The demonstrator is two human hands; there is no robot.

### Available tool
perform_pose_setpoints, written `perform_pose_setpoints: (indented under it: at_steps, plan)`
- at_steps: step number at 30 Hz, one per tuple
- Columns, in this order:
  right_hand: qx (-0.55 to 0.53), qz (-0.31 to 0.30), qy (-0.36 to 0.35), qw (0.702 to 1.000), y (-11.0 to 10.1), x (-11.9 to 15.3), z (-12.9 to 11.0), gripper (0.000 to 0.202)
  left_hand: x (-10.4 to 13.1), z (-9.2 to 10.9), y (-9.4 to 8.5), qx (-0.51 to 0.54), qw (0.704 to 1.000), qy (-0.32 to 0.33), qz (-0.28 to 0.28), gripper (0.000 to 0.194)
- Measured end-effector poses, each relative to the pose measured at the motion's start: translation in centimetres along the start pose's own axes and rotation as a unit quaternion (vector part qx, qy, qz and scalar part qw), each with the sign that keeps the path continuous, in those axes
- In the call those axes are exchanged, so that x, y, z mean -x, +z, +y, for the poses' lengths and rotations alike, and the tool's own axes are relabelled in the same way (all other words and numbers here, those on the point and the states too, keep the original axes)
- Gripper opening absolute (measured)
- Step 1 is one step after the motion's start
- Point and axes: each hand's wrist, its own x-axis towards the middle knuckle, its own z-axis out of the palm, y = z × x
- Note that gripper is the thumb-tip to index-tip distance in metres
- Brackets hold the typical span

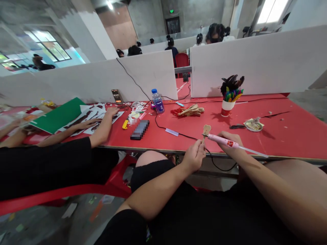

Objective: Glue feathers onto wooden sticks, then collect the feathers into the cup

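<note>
My left hand (194, 156) is closed on the thin handle of a small flat wooden piece (206, 130), held upright over the table's front edge. My right hand (231, 143) is wrapped round a pink glue gun (223, 140), whose metal tip touches or nearly touches the wooden piece. A clear glue stick (252, 150) sticks out of the gun's rear. Farther back lies a pile of wooden pieces (191, 110). To the right, a paper cup (227, 108) holds colourful and black feathers. A small dish (253, 125) with whitish stuff rests near a dark feather (237, 127).
On the red table (281, 139) are a bottle (157, 102), a dark phone (140, 130), a yellow cutter (125, 124), paper scraps and a black cable. At the left, another person's arms (100, 129) rest over printed sheets. White partitions (153, 73) stand behind.
</note>
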Motion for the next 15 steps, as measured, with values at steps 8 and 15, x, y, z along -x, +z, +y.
perform_pose_setpoints:
  at_steps: [8,15]
  plan:
    - [-0.031,-0.014,-0.033,0.999,0.17,0.32,0.60,0.017,-0.20,0.48,0.14,0.023,0.999,-0.022,-0.006,0.051]
    - [-0.053,-0.008,-0.025,0.998,0.11,0.40,0.46,0.033,-0.93,0.17,0.05,0.112,0.990,-0.080,-0.021,0.058]
